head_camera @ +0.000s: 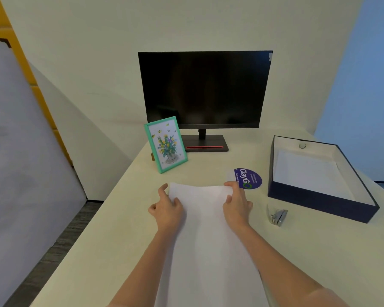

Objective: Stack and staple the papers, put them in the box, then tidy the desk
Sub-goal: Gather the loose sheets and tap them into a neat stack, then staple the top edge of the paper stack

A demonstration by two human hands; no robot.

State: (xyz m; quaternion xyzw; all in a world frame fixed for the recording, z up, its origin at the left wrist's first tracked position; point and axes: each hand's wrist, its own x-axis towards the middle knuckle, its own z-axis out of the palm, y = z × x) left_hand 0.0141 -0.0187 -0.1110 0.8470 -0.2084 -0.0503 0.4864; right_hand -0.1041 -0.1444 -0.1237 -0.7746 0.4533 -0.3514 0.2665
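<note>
Your left hand and right hand pinch the far corners of the white paper sheets, which lie on the cream desk. Right of your grip sits a small silver stapler, seemingly shut. Further right is the open navy cardboard box, with white paper inside.

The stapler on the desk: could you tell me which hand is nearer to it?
Right. The right hand grips the papers' right edge, just left of the stapler; the left hand holds their far left edge.
</note>
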